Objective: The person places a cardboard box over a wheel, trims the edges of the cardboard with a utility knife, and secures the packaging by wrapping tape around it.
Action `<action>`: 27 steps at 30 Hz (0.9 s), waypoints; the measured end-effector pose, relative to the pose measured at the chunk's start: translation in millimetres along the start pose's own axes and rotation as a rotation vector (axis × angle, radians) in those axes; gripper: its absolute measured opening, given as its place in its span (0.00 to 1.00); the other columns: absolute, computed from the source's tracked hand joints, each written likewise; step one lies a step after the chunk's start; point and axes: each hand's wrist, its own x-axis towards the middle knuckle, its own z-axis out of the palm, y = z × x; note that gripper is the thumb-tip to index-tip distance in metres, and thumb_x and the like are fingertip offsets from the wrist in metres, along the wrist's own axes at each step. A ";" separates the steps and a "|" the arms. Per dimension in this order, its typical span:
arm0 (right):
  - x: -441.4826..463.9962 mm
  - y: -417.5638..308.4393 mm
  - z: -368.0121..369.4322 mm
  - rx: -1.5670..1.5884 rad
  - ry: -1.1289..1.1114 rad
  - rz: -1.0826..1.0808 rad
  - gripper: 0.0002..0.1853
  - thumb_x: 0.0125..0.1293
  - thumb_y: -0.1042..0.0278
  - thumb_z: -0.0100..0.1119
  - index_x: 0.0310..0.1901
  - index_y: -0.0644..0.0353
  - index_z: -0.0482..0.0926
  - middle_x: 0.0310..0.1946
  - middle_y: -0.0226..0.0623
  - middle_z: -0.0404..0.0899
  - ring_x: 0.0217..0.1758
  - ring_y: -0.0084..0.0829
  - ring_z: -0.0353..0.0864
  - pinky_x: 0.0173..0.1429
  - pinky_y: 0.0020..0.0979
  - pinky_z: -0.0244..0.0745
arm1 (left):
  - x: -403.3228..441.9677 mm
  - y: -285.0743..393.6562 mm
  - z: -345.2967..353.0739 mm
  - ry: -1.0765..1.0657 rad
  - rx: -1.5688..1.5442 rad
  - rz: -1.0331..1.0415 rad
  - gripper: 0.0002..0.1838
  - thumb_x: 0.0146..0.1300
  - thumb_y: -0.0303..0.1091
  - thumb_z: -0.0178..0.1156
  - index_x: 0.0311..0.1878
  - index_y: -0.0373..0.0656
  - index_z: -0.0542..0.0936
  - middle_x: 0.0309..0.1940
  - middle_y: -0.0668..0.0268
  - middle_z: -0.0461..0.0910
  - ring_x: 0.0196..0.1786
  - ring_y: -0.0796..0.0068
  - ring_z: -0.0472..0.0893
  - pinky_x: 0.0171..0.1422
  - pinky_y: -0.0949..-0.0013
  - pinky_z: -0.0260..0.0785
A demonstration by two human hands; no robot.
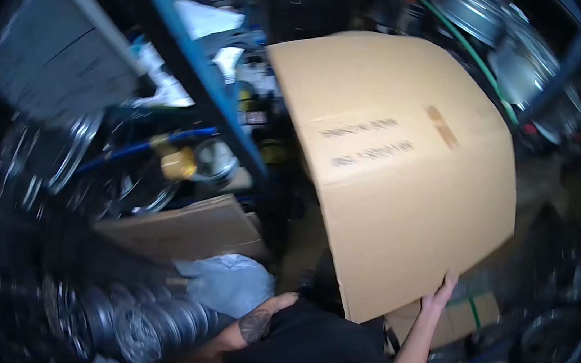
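The right hand is partly open at the lower right edge of the large cardboard sheet; how far its fingers wrap behind is hidden. The left hand lies against the black top, near the grey plastic bag; its fingers are too blurred to tell any hold. A dark gap separates the sheet's left edge from the blue post. Stacked wheels crowd the lower left, and a green-strapped box sits behind the right hand.
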 end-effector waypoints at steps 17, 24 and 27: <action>-38.0 -100.5 44.9 -0.158 0.052 -0.230 0.35 0.78 0.72 0.52 0.83 0.60 0.52 0.77 0.46 0.65 0.76 0.39 0.70 0.77 0.39 0.69 | -52.8 247.2 -228.8 0.216 -0.977 0.301 0.35 0.78 0.69 0.42 0.43 0.42 0.79 0.30 0.60 0.83 0.29 0.69 0.85 0.32 0.67 0.78; -44.8 -92.6 45.3 -0.108 0.046 -0.201 0.35 0.79 0.75 0.50 0.83 0.57 0.51 0.77 0.45 0.65 0.76 0.41 0.71 0.77 0.40 0.70 | -31.3 367.5 -298.0 0.442 -0.838 0.617 0.31 0.81 0.54 0.50 0.69 0.34 0.74 0.59 0.61 0.82 0.59 0.72 0.82 0.63 0.66 0.74; -42.7 -89.6 43.4 -0.092 0.118 -0.211 0.36 0.79 0.75 0.52 0.83 0.57 0.51 0.77 0.45 0.66 0.75 0.40 0.72 0.76 0.39 0.71 | -30.2 370.9 -279.6 0.493 -0.894 0.635 0.27 0.80 0.41 0.56 0.72 0.30 0.71 0.67 0.58 0.78 0.65 0.69 0.79 0.71 0.65 0.69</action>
